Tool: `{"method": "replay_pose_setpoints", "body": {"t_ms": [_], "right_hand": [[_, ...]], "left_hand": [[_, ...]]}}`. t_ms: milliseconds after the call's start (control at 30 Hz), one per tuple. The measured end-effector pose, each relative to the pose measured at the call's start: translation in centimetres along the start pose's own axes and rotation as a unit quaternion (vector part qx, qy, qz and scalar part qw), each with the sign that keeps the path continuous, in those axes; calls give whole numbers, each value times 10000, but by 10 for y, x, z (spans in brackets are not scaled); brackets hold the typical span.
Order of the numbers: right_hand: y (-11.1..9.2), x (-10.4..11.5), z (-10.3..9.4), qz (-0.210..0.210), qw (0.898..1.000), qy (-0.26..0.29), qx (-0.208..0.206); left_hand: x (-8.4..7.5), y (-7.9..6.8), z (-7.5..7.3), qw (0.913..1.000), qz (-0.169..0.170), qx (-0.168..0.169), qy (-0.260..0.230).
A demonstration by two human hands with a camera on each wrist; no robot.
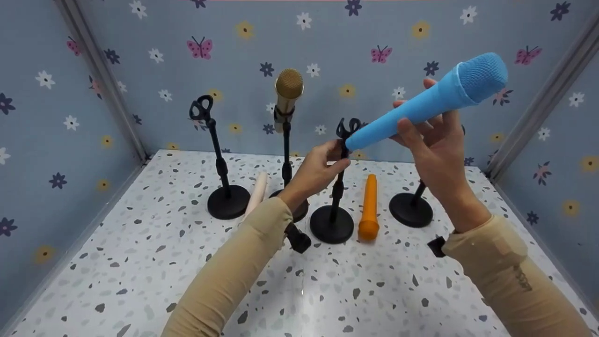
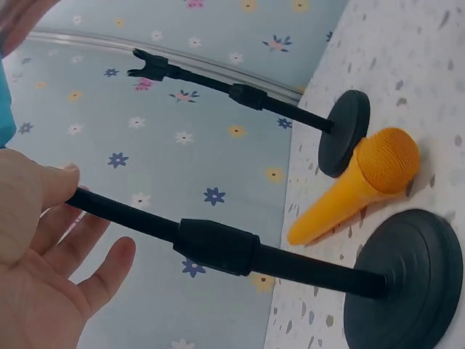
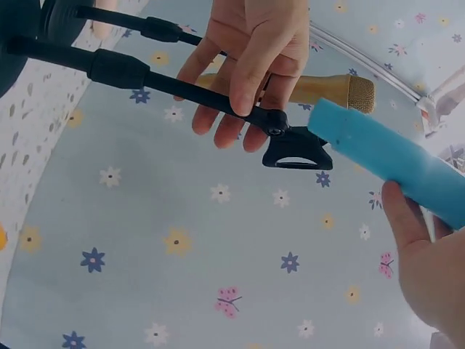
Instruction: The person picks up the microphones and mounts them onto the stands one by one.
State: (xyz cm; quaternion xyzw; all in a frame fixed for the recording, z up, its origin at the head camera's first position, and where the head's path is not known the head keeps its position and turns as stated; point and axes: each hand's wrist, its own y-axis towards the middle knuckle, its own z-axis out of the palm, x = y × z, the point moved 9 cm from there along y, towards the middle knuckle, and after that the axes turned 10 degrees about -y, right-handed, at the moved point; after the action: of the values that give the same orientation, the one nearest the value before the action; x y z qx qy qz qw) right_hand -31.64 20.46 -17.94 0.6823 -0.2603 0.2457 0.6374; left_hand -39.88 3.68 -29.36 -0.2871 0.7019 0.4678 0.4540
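Observation:
My right hand grips a blue microphone by its handle, its mesh head tilted up to the right. The narrow tail of the microphone is beside the clip of a black microphone stand. With thumb and fingers, my left hand pinches that stand's pole just under the clip. In the right wrist view, the clip lies close to the blue tail; whether they touch I cannot tell. The stand's round base rests on the speckled table.
A gold microphone sits in the clip of another stand. Stands with bare clips are at left and right. An orange microphone and a whitish one, partly behind my left arm, lie on the table. Flowered walls enclose it.

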Motion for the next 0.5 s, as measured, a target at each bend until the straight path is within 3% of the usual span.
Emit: {"method": "replay_pose_setpoints", "body": {"t_ms": [233,500], "right_hand": [[2,19,6,-1064,9933,-392,-207],[10,25,16,-1300,9900,-551,79]], "left_hand": [[-1,3,-3,9979,41,-192,-624],[3,7,-3,9955,-191,-127,-915]]}}
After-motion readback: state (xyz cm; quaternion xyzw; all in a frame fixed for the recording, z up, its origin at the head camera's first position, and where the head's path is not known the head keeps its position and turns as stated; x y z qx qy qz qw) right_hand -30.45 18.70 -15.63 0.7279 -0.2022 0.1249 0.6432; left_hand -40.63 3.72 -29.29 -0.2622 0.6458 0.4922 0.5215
